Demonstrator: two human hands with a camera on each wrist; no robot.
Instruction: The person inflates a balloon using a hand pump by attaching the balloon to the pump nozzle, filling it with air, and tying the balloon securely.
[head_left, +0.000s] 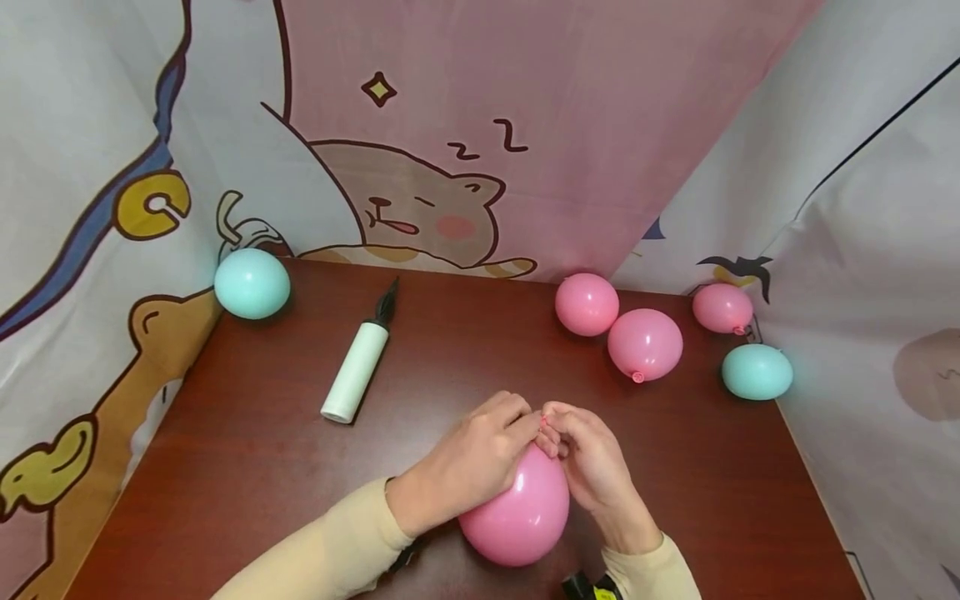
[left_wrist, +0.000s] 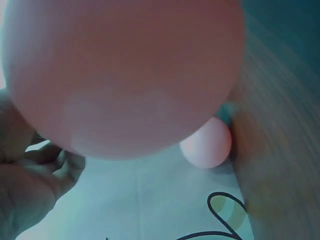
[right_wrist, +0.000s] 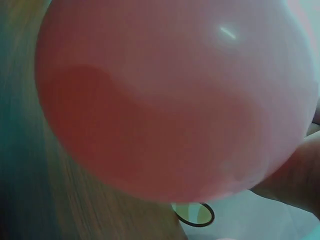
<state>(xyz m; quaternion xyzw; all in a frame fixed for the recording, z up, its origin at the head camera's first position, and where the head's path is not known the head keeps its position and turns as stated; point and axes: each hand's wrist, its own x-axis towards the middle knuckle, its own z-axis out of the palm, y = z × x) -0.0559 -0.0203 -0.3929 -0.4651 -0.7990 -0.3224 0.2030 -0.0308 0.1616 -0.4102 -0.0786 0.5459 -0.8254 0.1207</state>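
Observation:
A large inflated pink balloon (head_left: pixel 517 517) sits in front of me, its neck end pointing away between my hands. My left hand (head_left: pixel 480 454) lies over its upper left side and pinches the neck with curled fingers. From the right, my right hand (head_left: pixel 596 458) grips the same end, and a bit of pink neck shows between the fingertips. Both wrist views are mostly filled by the balloon (left_wrist: pixel 120 80), which hides much of the fingers. In the right wrist view, the balloon (right_wrist: pixel 165 110) covers nearly everything.
On the brown table (head_left: pixel 450 342) lies a white hand pump (head_left: pixel 356 367) with a black nozzle. A teal balloon (head_left: pixel 252 283) rests at the back left. Towards the back right are three smaller pink balloons (head_left: pixel 645 344) and another teal balloon (head_left: pixel 757 372). Printed cloth walls (head_left: pixel 570 108) enclose the table.

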